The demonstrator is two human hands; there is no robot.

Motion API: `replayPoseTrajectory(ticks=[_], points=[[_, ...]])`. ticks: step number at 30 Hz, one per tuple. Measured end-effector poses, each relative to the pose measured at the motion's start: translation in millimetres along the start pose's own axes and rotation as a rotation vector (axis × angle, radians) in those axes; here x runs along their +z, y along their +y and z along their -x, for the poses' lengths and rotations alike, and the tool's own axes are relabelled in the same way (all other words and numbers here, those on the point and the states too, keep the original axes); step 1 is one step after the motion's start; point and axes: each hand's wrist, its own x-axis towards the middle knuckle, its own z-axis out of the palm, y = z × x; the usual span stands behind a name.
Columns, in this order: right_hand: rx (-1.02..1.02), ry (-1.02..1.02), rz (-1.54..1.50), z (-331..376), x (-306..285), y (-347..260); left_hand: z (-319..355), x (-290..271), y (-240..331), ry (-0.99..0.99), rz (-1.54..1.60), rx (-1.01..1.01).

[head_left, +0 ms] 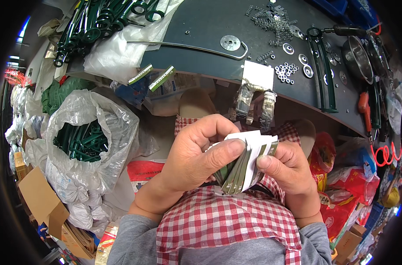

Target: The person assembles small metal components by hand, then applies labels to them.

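Above my lap, both hands are closed on a fanned bundle of green-and-white labels (pixel 250 164). My left hand (pixel 200 154) pinches the upper left of the bundle, thumb lying across the white faces. With thumb and bent fingers, my right hand (pixel 288 168) grips the right edge of the labels. The lower ends spread apart and show green backs. Two similar green strips (pixel 161 78) hang at the table's front edge, left of centre. Just beyond my hands stands a tape-wrapped fixture (pixel 258 90) with a white square top.
On the dark table (pixel 201 26) lie a bent metal rod (pixel 187 46), springs (pixel 276 22), washers (pixel 287 73), a green frame (pixel 322 79) and a metal bowl (pixel 359 59). Green tool-like parts (pixel 103 20) pile up far left. A plastic sack (pixel 117 119) holds more. A red coiled hose (pixel 386 155) hangs right.
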Motion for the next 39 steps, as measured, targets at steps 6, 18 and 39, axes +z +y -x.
replayPoseTrajectory(ticks=[6, 18, 39], points=[[0.059, -0.077, 0.128, 1, -1, -9, 2, 3, 4, -0.082, -0.055, 0.032], [0.051, -0.019, -0.004, 1, 0, -2, 0, 1, -2, -0.041, -0.038, 0.065], [-0.102, 0.137, -0.288, 0, -1, 16, 2, 3, -4, -0.038, 0.085, 0.055]])
